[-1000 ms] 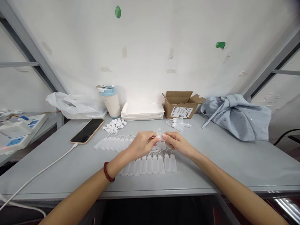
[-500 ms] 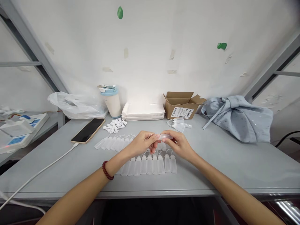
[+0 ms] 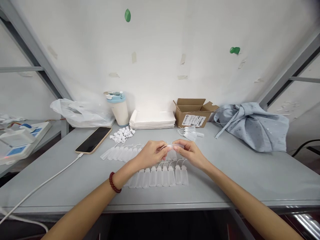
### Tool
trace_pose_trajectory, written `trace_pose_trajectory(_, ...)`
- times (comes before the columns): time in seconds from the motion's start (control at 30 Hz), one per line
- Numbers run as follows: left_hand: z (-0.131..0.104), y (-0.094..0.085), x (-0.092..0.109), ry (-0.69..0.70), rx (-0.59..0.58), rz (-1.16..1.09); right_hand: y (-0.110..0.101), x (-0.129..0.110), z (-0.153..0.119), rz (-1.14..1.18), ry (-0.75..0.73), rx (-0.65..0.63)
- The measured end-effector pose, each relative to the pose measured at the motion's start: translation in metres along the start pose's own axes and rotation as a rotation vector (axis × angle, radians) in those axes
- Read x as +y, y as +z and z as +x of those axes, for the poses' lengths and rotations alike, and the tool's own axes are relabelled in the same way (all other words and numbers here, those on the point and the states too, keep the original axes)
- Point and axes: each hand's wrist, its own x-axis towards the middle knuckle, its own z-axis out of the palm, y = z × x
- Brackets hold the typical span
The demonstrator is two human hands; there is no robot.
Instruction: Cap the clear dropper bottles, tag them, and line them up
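Note:
Between my two hands is a small translucent plastic bottle [image 3: 170, 145], lying sideways and mostly covered by fingers. My left hand [image 3: 152, 154] pinches its neck end, where a thin white strap shows. The bottle's body is gripped by my right hand [image 3: 192, 152], thumb towards me. Below the hands stretches a front row of similar flat bottles [image 3: 159, 176] with looped straps. A back row of bottles [image 3: 122, 153] lies partly hidden behind my left hand. White caps [image 3: 122, 134] are heaped farther back, and a few loose bottles [image 3: 190, 133] lie by the box.
Along the wall stand a plastic bag [image 3: 80, 111], a tilted-looking cup [image 3: 120, 111], a stack of white sheets [image 3: 152, 120], an open cardboard box [image 3: 193, 115] and a grey-blue cloth [image 3: 255, 126]. A phone [image 3: 93, 140] lies at left, its white cable [image 3: 45, 181] crossing the table.
My left fingers have shifted on the bottle's neck end, and less of the bottle shows between the hands. The rows of bottles and the caps have not moved.

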Motion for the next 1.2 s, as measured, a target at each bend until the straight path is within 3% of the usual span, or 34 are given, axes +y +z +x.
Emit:
trace_pose_trajectory(0.2,0.002,-0.002,0.000,-0.144,-0.103,-0.259,0.002,0.000,-0.001,-0.099,-0.153,0.049)
trace_pose_trajectory(0.33,0.001,0.000,0.003,-0.173,-0.117,-0.300,0.002,0.001,-0.002,-0.069,-0.102,0.038)
trace_pose_trajectory(0.53,-0.002,0.004,0.003,-0.047,-0.094,-0.031,0.001,0.003,-0.001,0.125,0.025,-0.005)
trace_pose_trajectory(0.77,-0.001,0.006,-0.010,0.278,-0.014,0.431,0.003,-0.002,0.004,0.245,0.191,-0.038)
trace_pose_trajectory(0.97,-0.003,0.008,-0.018,0.339,-0.031,0.757,0.001,0.002,0.005,0.358,0.299,-0.078)
trace_pose_trajectory(1.2,0.002,0.007,-0.020,0.335,0.039,0.832,0.003,0.005,0.006,0.388,0.310,-0.073)
